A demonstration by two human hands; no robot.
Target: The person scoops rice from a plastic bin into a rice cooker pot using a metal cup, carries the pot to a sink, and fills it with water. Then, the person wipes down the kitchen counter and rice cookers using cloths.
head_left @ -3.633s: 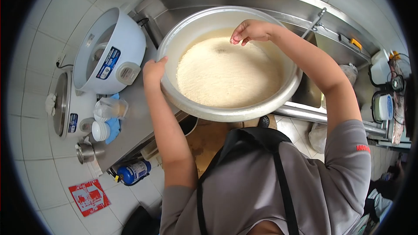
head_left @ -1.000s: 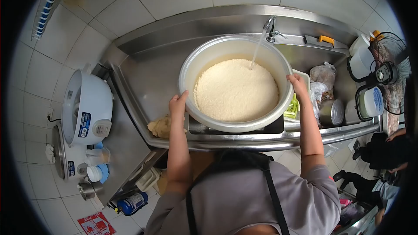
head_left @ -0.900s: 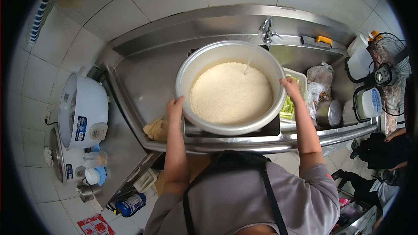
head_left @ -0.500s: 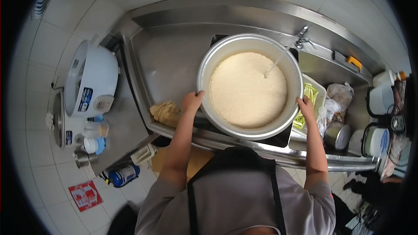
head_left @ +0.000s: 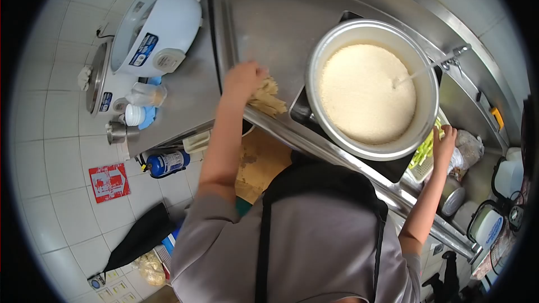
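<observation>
A large round metal pot (head_left: pixel 317 101) stands over the sink, holding pale rice (head_left: pixel 368 92). A thin stream of water runs into it from the tap (head_left: pixel 461 50). My left hand (head_left: pixel 242 83) is off the pot, just over the left edge of a crumpled beige cloth (head_left: pixel 268 98) on the counter's front edge. Its fingers are bent and partly hidden, so I cannot tell whether they grip the cloth. On the pot's right side, my right hand (head_left: pixel 444 148) is by the rim with thumb and fingers apart. Below that hand lie cut green vegetables (head_left: pixel 424 148) in a pale basket (head_left: pixel 418 174).
A white rice cooker (head_left: pixel 182 25) stands at the left, with a clear jug (head_left: pixel 149 94) and a metal cup (head_left: pixel 117 133) nearby. Plastic bags (head_left: pixel 469 146) and a can (head_left: pixel 452 199) sit in the right basin. A blue cylinder (head_left: pixel 168 163) is below the counter.
My left hand has left the pot's rim and moved left to the cloth. My right hand's fingers have spread at the other side. The view has turned and shifted left; water still runs.
</observation>
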